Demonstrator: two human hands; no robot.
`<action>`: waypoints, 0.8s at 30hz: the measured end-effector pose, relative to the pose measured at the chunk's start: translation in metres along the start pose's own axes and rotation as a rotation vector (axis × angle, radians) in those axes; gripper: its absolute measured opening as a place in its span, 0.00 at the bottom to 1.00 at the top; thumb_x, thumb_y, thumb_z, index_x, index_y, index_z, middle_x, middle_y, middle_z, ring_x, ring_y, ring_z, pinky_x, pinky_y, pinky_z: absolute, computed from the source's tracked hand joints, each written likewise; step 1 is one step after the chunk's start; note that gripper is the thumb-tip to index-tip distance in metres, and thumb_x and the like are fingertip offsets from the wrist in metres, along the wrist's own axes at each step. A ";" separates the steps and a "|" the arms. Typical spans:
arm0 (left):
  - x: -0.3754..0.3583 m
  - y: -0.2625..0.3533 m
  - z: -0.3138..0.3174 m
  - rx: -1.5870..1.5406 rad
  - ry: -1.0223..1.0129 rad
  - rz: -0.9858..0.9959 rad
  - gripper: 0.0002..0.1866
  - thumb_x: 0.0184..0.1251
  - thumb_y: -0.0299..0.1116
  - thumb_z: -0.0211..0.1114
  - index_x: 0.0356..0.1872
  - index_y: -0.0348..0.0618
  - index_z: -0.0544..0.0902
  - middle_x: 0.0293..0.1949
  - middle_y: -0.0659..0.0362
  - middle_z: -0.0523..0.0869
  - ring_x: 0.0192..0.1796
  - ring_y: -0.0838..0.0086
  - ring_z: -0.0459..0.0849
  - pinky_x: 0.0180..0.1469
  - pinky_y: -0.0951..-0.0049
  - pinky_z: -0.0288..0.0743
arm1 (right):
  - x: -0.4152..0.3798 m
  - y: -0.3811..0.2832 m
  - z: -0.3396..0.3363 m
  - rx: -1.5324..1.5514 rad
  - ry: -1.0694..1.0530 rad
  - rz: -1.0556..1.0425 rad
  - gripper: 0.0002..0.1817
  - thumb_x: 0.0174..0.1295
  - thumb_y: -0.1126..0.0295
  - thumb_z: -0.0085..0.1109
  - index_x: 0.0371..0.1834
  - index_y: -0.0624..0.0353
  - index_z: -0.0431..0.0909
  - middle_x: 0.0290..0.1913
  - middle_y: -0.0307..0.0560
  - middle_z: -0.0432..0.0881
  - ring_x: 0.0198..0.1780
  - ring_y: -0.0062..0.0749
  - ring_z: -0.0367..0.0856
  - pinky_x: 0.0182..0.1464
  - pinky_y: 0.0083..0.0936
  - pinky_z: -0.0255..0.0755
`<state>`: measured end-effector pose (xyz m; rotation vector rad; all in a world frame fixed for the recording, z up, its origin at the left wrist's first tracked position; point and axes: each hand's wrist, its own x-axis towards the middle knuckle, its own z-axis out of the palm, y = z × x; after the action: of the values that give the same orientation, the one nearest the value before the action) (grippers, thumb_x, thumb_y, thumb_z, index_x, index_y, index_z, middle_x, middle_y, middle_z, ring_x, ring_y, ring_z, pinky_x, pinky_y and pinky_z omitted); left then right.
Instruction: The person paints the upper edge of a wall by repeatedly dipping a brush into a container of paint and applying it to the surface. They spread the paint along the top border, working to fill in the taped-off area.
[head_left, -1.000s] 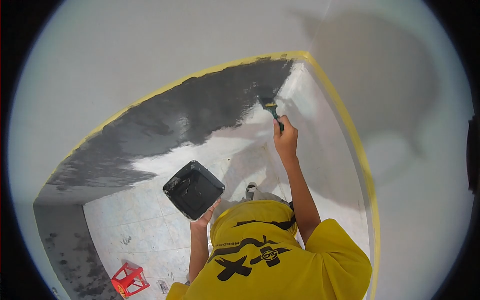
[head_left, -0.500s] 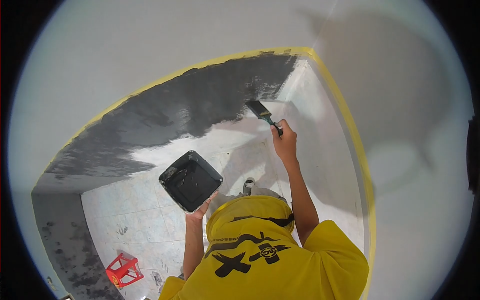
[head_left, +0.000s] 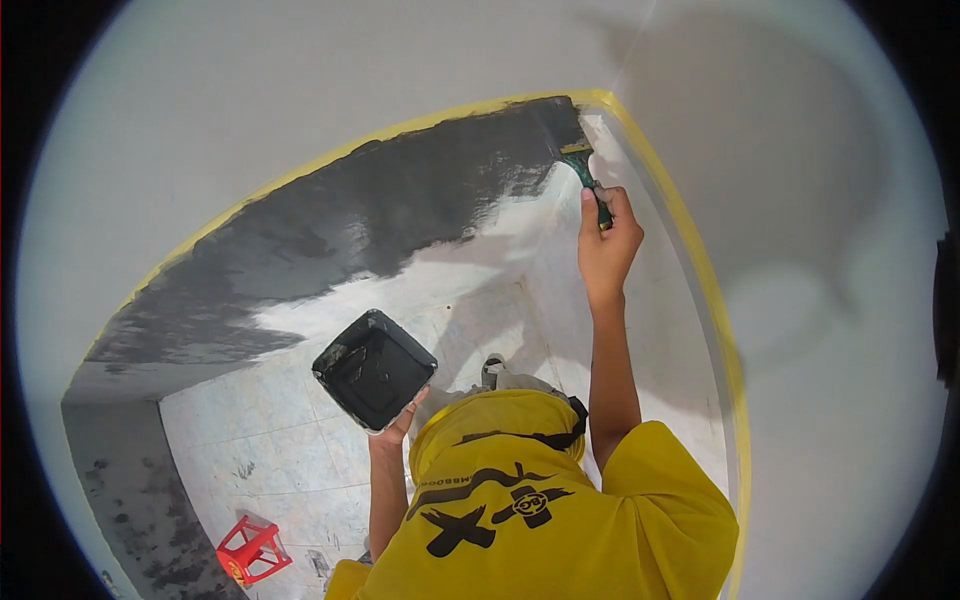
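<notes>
My right hand (head_left: 607,245) is raised and shut on the green handle of a paintbrush (head_left: 582,165). The bristles touch the wall in the top corner, just under the yellow masking tape (head_left: 700,260). My left hand (head_left: 395,432) holds a black paint tray (head_left: 372,368) from below, level, at about head height. The tray's inside is coated with dark paint. Dark grey paint (head_left: 400,200) covers the upper band of the wall; the lower part is white. My yellow shirt (head_left: 560,530) and head covering fill the lower middle of the view.
A red plastic stool (head_left: 250,550) stands on the pale tiled floor (head_left: 270,450) at lower left. A patchy grey wall (head_left: 130,500) closes the left side. The white side wall (head_left: 650,350) runs down the right of the corner.
My right hand has moved the brush up and to the right, from the edge of the grey patch into the top corner by the tape. The tray has barely shifted.
</notes>
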<state>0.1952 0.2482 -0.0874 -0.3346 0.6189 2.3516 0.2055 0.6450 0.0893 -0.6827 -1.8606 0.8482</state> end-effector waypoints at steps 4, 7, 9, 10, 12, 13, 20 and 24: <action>0.003 0.000 -0.002 -0.011 -0.004 -0.006 0.30 0.73 0.58 0.57 0.67 0.51 0.77 0.69 0.55 0.78 0.68 0.49 0.77 0.65 0.36 0.73 | -0.002 0.002 0.001 -0.003 -0.055 0.035 0.10 0.70 0.69 0.62 0.35 0.63 0.76 0.20 0.47 0.73 0.21 0.29 0.66 0.27 0.27 0.63; 0.004 0.001 -0.005 0.010 -0.035 -0.028 0.30 0.73 0.58 0.56 0.67 0.51 0.77 0.69 0.54 0.78 0.68 0.48 0.77 0.65 0.36 0.72 | -0.003 0.001 -0.002 -0.033 -0.075 0.054 0.09 0.71 0.68 0.62 0.37 0.64 0.77 0.21 0.40 0.72 0.23 0.22 0.62 0.27 0.23 0.59; 0.003 0.003 -0.004 0.019 -0.016 -0.027 0.30 0.73 0.58 0.56 0.67 0.51 0.77 0.69 0.54 0.78 0.68 0.48 0.77 0.65 0.36 0.72 | -0.002 0.000 -0.005 -0.023 -0.106 0.089 0.10 0.72 0.67 0.61 0.38 0.63 0.76 0.20 0.37 0.71 0.22 0.19 0.61 0.26 0.22 0.58; 0.003 0.003 -0.003 0.024 -0.008 -0.025 0.30 0.73 0.58 0.56 0.67 0.51 0.77 0.69 0.54 0.78 0.68 0.48 0.77 0.65 0.36 0.72 | -0.001 0.003 -0.010 -0.003 -0.134 0.116 0.10 0.73 0.66 0.60 0.38 0.62 0.75 0.19 0.38 0.70 0.20 0.20 0.62 0.24 0.24 0.58; 0.003 0.002 -0.002 0.006 0.000 -0.018 0.30 0.73 0.58 0.56 0.67 0.51 0.77 0.69 0.54 0.78 0.68 0.48 0.77 0.65 0.36 0.72 | -0.001 0.007 -0.020 0.189 -0.207 0.294 0.11 0.75 0.62 0.57 0.38 0.57 0.73 0.18 0.36 0.68 0.18 0.18 0.60 0.22 0.22 0.55; 0.003 0.002 -0.001 -0.004 0.005 -0.016 0.30 0.73 0.58 0.56 0.67 0.51 0.77 0.68 0.54 0.78 0.67 0.48 0.78 0.65 0.36 0.72 | -0.001 0.003 -0.028 0.359 -0.252 0.446 0.12 0.76 0.60 0.56 0.38 0.55 0.72 0.19 0.32 0.67 0.18 0.15 0.57 0.21 0.19 0.52; 0.001 0.002 0.001 0.027 0.007 -0.022 0.30 0.73 0.58 0.57 0.67 0.51 0.77 0.68 0.54 0.79 0.67 0.49 0.79 0.64 0.36 0.73 | -0.014 0.010 -0.008 0.902 -0.378 0.797 0.16 0.79 0.52 0.49 0.35 0.47 0.66 0.20 0.28 0.61 0.17 0.12 0.49 0.19 0.15 0.44; 0.002 0.002 0.003 0.031 -0.014 -0.021 0.30 0.73 0.57 0.56 0.67 0.51 0.77 0.69 0.54 0.78 0.67 0.48 0.78 0.65 0.36 0.73 | -0.017 0.021 0.014 1.093 -0.366 0.893 0.16 0.79 0.51 0.49 0.36 0.47 0.67 0.21 0.29 0.61 0.18 0.12 0.48 0.19 0.16 0.43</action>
<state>0.1922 0.2491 -0.0851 -0.3085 0.6415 2.3197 0.2015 0.6417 0.0593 -0.6183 -0.9920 2.4236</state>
